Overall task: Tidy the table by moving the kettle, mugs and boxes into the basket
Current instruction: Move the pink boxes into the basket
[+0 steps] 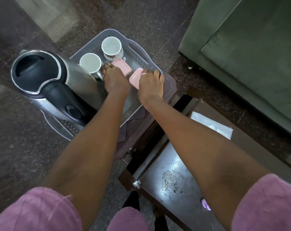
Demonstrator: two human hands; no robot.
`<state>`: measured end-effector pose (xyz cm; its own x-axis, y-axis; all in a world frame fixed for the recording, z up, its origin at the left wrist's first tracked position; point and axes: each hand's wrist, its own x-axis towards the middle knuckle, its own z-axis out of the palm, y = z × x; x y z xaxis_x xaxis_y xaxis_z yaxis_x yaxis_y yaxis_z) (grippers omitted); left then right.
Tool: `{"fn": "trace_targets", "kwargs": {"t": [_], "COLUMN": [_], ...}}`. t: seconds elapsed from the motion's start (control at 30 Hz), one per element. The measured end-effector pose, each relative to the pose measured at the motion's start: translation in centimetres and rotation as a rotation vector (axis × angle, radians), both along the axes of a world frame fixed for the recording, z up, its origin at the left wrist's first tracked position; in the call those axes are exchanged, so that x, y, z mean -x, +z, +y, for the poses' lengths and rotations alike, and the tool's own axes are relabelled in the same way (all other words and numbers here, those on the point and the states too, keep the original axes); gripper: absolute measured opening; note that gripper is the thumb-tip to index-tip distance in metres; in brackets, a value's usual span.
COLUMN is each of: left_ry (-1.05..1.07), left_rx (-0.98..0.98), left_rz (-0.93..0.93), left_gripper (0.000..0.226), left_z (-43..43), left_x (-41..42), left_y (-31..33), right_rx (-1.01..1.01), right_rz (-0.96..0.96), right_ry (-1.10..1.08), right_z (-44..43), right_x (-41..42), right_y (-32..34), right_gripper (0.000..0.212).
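Basket (138, 52): grey, perforated, resting on a dark stool beside the worktop (173, 184). Contents: kettle (46, 80), steel with black lid, at the left end; plain mug (90, 63) just right of it; patterned mug (111, 47) behind; two pink boxes, far box (122, 66) and near box (135, 77), side by side. Left hand (115, 79): grip laid on the far box, fingers (107, 68) curled beside the plain mug. Right hand (150, 84): grip closed over the near box's right edge. Worktop: dark, scuffed. Green sofa (251, 52) at right.
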<state>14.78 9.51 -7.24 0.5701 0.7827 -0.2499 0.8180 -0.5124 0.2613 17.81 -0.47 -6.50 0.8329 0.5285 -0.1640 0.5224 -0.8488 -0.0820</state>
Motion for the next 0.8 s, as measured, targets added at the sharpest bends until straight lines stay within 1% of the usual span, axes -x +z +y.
{"fn": "trace_targets", "kwargs": {"t": [0.1,0.2,0.3,0.4,0.43,0.5,0.53,0.6,0.63,0.73,0.8], "left_ry": [-0.073,-0.094,-0.048,0.042,0.073,0.076,0.057,-0.003,-0.044,-0.128,-0.178], "left_rx": [-0.016,-0.018,-0.014,0.055,0.092,0.119,0.103,0.062,0.065,0.192,0.228], "left_rz": [0.028,-0.031,-0.158,-0.325,-0.382,-0.503,-0.556,-0.636,-0.664,-0.708,-0.704], "left_gripper": [0.063,0.061,0.049,0.045,0.044,0.042,0.041,0.040,0.039,0.041,0.040], "left_z": [0.4,0.1,-1.3,-3.1,-3.9,-5.9,-7.2,-10.2,-12.1,-18.2,-21.7], "left_x": [0.2,0.6,1.1,1.4,1.5,1.8,2.0,2.8,3.2,5.0,5.9], "left_y": [0.1,0.4,1.3,2.1,2.6,3.3,3.8,4.6,4.8,4.8,4.1], "right_rx": [-0.018,-0.050,-0.086,-0.191,-0.220,-0.296,-0.334,-0.384,-0.413,-0.477,-0.531], "right_rz": [-0.013,-0.027,-0.034,-0.007,0.001,-0.022,-0.053,-0.099,-0.092,-0.006,0.031], "right_ry": [-0.021,-0.035,-0.030,-0.003,0.026,0.038,0.030,-0.015,-0.054,-0.215,-0.330], "right_z": [0.4,0.4,0.4,-0.4,-0.8,-2.8,-4.1,-7.1,-8.8,-14.2,-17.5], "right_x": [-0.1,-0.1,-0.3,-0.4,-0.2,0.4,0.8,1.9,2.4,4.3,5.5], "right_y": [0.0,0.1,0.4,0.8,1.0,1.7,2.0,2.7,2.9,3.3,3.1], "right_gripper": [0.046,0.037,0.034,0.046,0.047,0.037,0.033,0.029,0.029,0.030,0.027]}}
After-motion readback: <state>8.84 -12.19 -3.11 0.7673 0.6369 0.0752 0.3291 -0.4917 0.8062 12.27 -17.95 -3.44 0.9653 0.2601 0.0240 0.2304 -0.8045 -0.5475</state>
